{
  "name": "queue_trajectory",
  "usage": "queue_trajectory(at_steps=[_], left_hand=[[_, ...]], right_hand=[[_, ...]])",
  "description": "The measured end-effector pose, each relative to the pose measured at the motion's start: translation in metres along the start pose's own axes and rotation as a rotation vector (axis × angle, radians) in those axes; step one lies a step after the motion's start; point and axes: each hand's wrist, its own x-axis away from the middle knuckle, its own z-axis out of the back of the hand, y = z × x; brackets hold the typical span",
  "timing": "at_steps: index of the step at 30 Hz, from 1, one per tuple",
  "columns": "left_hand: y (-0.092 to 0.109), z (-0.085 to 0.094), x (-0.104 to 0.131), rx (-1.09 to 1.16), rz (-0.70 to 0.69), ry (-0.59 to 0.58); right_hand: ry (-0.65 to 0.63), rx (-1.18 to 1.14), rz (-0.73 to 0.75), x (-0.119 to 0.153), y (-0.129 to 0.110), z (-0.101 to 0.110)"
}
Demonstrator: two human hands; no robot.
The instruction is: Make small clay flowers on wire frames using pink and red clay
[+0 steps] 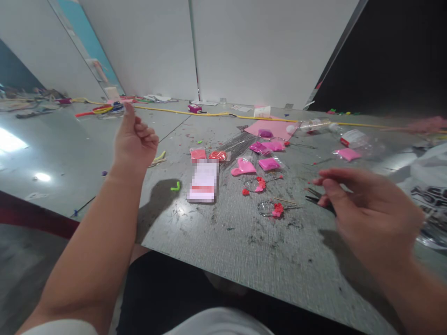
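My left hand (137,137) is raised above the table's left part, fingers curled and thumb up; what they hold, if anything, is hidden. Low over the table at the right, my right hand (366,209) is closed around dark tweezers (314,197), their two tips pointing left. A tiny red bit shows near its thumb and index fingertips, too small to name. Left of that hand lie two looped wire pieces, the nearer with red and pink flowers (277,210), the farther with similar flowers (260,183). A small red ball (245,191) lies beside the farther loop.
Bags of pink clay (269,164) and red-orange clay (198,154) lie mid-table, by a phone-shaped blurred rectangle (202,181). Behind them are a pink sheet (268,128) and clear bottles (352,138). A plastic bag (431,186) stands right. A yellow cord (174,110) runs along the back.
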Motion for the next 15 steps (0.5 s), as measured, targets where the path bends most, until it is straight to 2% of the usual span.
queue_trajectory(at_steps=[3,5,7,10,12,15], left_hand=[[-0.001,-0.011,0.012,-0.001,-0.024,-0.005],[0.001,-0.02,0.023,0.004,-0.089,-0.048],[0.007,-0.026,0.035,-0.008,-0.122,-0.227],[0.02,-0.027,0.048,0.031,-0.127,-0.338],[0.029,-0.02,0.052,0.033,-0.152,-0.334],[0.038,0.0,0.044,-0.037,-0.223,-0.218]], right_hand=[[-0.016,-0.022,0.015,0.001,0.002,0.0],[-0.013,-0.059,0.049,0.002,0.002,-0.001],[0.008,-0.095,0.094,0.001,0.001,-0.003],[0.06,-0.112,0.139,-0.001,-0.003,-0.005],[0.091,-0.041,0.128,-0.002,-0.007,-0.003],[0.099,0.193,0.023,-0.001,-0.009,0.002]])
